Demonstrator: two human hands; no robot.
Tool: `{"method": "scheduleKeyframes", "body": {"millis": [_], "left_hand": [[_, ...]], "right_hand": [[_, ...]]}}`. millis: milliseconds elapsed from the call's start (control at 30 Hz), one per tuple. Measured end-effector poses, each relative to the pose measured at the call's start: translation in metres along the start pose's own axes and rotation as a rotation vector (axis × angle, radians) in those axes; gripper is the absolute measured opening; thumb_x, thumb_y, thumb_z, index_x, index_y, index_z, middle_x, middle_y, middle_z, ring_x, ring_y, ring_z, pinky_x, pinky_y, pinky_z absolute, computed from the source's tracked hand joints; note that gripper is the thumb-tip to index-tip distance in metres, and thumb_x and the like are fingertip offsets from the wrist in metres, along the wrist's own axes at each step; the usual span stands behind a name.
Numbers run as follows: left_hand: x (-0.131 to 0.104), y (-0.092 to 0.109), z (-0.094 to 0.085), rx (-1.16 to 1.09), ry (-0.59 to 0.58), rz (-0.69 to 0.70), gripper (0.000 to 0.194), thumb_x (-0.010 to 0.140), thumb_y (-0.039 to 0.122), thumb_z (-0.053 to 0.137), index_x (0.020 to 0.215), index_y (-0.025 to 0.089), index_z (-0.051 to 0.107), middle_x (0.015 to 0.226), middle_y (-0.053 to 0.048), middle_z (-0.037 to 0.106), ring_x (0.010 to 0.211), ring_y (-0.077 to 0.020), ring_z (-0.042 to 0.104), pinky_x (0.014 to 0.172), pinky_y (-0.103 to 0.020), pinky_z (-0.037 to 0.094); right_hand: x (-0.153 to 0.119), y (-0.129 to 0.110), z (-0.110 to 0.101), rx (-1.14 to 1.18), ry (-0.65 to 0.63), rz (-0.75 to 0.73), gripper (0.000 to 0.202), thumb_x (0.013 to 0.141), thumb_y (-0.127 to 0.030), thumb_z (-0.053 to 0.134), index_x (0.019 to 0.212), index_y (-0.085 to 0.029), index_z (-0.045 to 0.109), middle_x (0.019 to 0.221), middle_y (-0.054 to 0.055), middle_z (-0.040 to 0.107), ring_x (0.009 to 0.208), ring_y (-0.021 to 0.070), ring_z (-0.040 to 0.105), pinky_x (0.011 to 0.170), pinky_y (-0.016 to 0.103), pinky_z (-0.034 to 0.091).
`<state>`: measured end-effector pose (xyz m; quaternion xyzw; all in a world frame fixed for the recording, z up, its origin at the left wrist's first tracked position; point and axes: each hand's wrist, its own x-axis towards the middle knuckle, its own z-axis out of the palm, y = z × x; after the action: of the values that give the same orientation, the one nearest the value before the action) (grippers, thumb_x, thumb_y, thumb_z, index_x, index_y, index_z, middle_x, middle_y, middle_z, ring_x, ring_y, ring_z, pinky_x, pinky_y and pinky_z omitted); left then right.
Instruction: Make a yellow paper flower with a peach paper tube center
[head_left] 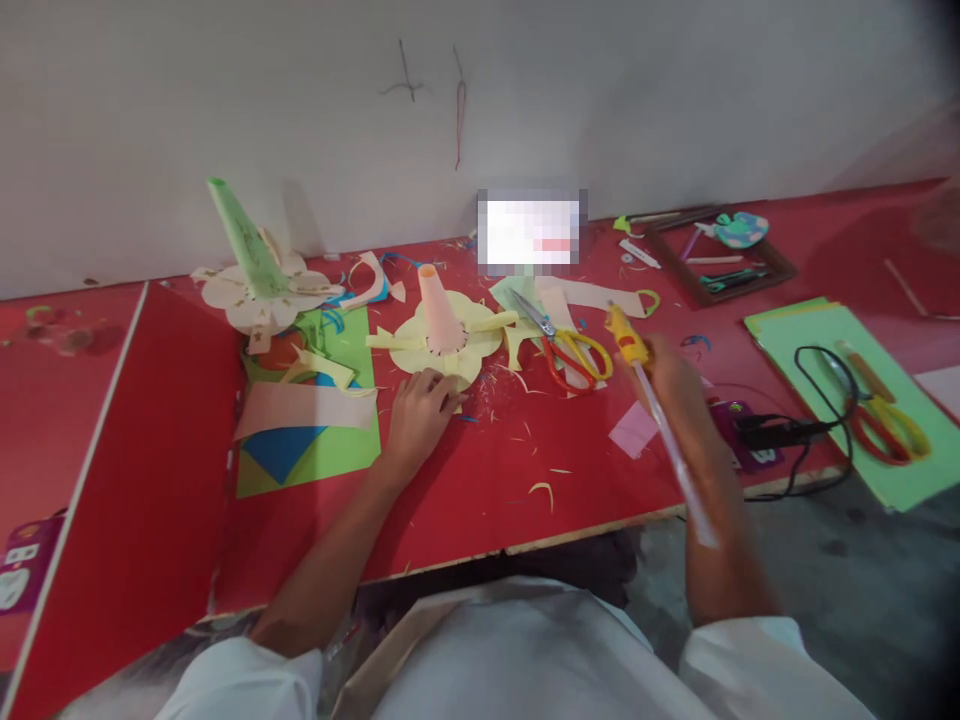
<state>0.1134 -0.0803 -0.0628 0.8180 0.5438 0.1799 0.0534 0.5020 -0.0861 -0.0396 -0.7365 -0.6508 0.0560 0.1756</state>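
In my right hand (671,385) is a yellow hot glue gun (628,338), its nozzle raised above the table. A long clear glue stick (675,460) sticks out of its back, along my forearm. My left hand (426,410) has its fingers curled at the near edge of a pale yellow paper flower (401,340). From the flower's middle rises a peach paper cone (437,315), and pale yellow strips lie across the petals. Scissors with red and yellow handles (574,355) lie to the right of the flower, on paper scraps.
A cream paper flower with a green cone (247,245) stands back left, beside a red upright divider (150,460). Green and blue sheets (360,430) lie near my left arm. Rightward are a power strip (757,455) with a black cable, a tool frame (712,290) and stacked green paper (795,350).
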Motion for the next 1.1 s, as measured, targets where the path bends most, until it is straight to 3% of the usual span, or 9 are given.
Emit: {"method": "scheduleKeyframes", "body": {"millis": [133, 233, 367, 467, 533, 633, 767, 933, 1100], "left_hand": [[-0.001, 0.000, 0.002, -0.031, 0.026, 0.005, 0.014, 0.100, 0.033, 0.066, 0.102, 0.023, 0.075, 0.101, -0.009, 0.070, 0.098, -0.0272, 0.065, 0.086, -0.041, 0.051], [-0.004, -0.001, 0.001, -0.178, 0.106, -0.039, 0.015, 0.102, 0.030, 0.062, 0.109, 0.023, 0.073, 0.104, -0.009, 0.069, 0.099, -0.0251, 0.066, 0.090, -0.040, 0.053], [0.007, -0.008, -0.009, -0.408, 0.352, -0.174, 0.033, 0.101, 0.033, 0.062, 0.133, 0.025, 0.062, 0.124, -0.012, 0.065, 0.107, -0.0239, 0.066, 0.099, -0.041, 0.055], [0.042, -0.019, -0.016, -0.536, 0.446, -0.191, 0.065, 0.096, 0.040, 0.071, 0.153, 0.029, 0.042, 0.147, -0.016, 0.056, 0.126, -0.0270, 0.061, 0.103, -0.042, 0.055], [0.072, -0.027, -0.018, -0.651, 0.450, -0.126, 0.075, 0.095, 0.043, 0.073, 0.158, 0.031, 0.034, 0.153, -0.016, 0.053, 0.138, -0.0274, 0.057, 0.108, -0.042, 0.054], [0.110, -0.037, -0.021, -0.799, 0.327, -0.038, 0.066, 0.094, 0.042, 0.073, 0.152, 0.027, 0.045, 0.138, -0.015, 0.065, 0.122, -0.0232, 0.067, 0.100, -0.038, 0.058], [0.122, -0.040, -0.031, -0.820, 0.168, -0.030, 0.036, 0.092, 0.030, 0.072, 0.126, 0.020, 0.066, 0.110, -0.010, 0.078, 0.097, -0.0196, 0.073, 0.088, -0.034, 0.060], [0.116, -0.045, -0.048, -0.785, 0.234, -0.041, 0.025, 0.090, 0.029, 0.073, 0.112, 0.018, 0.070, 0.102, -0.008, 0.079, 0.091, -0.0190, 0.073, 0.083, -0.032, 0.058], [0.119, -0.053, -0.051, -0.800, 0.322, -0.053, 0.021, 0.089, 0.029, 0.075, 0.106, 0.020, 0.066, 0.096, -0.004, 0.074, 0.085, -0.0158, 0.070, 0.076, -0.028, 0.056]], "right_hand": [[0.014, 0.036, 0.003, -0.245, -0.029, 0.052, 0.041, 0.101, -0.029, 0.049, 0.136, -0.008, 0.054, 0.114, 0.027, 0.072, 0.102, 0.0378, 0.068, 0.080, 0.043, 0.047], [0.021, 0.033, 0.002, -0.327, -0.007, 0.033, 0.040, 0.101, -0.027, 0.047, 0.135, -0.009, 0.058, 0.124, 0.029, 0.066, 0.116, 0.0404, 0.061, 0.090, 0.048, 0.046], [0.027, -0.026, 0.000, -0.146, 0.120, -0.067, 0.038, 0.106, -0.026, 0.040, 0.135, -0.015, 0.062, 0.124, 0.024, 0.067, 0.117, 0.0379, 0.061, 0.096, 0.050, 0.046], [0.032, -0.092, 0.014, 0.180, -0.051, -0.388, 0.030, 0.108, -0.029, 0.041, 0.114, -0.020, 0.070, 0.113, 0.014, 0.074, 0.110, 0.0300, 0.065, 0.099, 0.044, 0.049], [0.035, -0.126, 0.033, 0.200, -0.163, -0.519, 0.029, 0.108, -0.029, 0.044, 0.100, -0.022, 0.071, 0.108, 0.012, 0.074, 0.109, 0.0288, 0.065, 0.100, 0.043, 0.050], [0.039, -0.148, 0.061, 0.046, -0.132, -0.469, 0.023, 0.105, -0.021, 0.046, 0.101, -0.018, 0.068, 0.107, 0.017, 0.072, 0.110, 0.0331, 0.064, 0.096, 0.048, 0.052], [0.044, -0.144, 0.076, -0.035, -0.076, -0.379, 0.020, 0.103, -0.019, 0.045, 0.109, -0.017, 0.064, 0.105, 0.018, 0.070, 0.108, 0.0347, 0.064, 0.092, 0.051, 0.054], [0.062, -0.148, 0.076, -0.017, -0.065, -0.328, 0.024, 0.101, -0.027, 0.054, 0.120, -0.015, 0.061, 0.116, 0.022, 0.068, 0.111, 0.0365, 0.064, 0.093, 0.053, 0.054], [0.087, -0.158, 0.091, 0.004, -0.145, -0.300, 0.024, 0.099, -0.032, 0.062, 0.112, -0.013, 0.068, 0.102, 0.020, 0.072, 0.113, 0.0384, 0.065, 0.094, 0.054, 0.052]]}}
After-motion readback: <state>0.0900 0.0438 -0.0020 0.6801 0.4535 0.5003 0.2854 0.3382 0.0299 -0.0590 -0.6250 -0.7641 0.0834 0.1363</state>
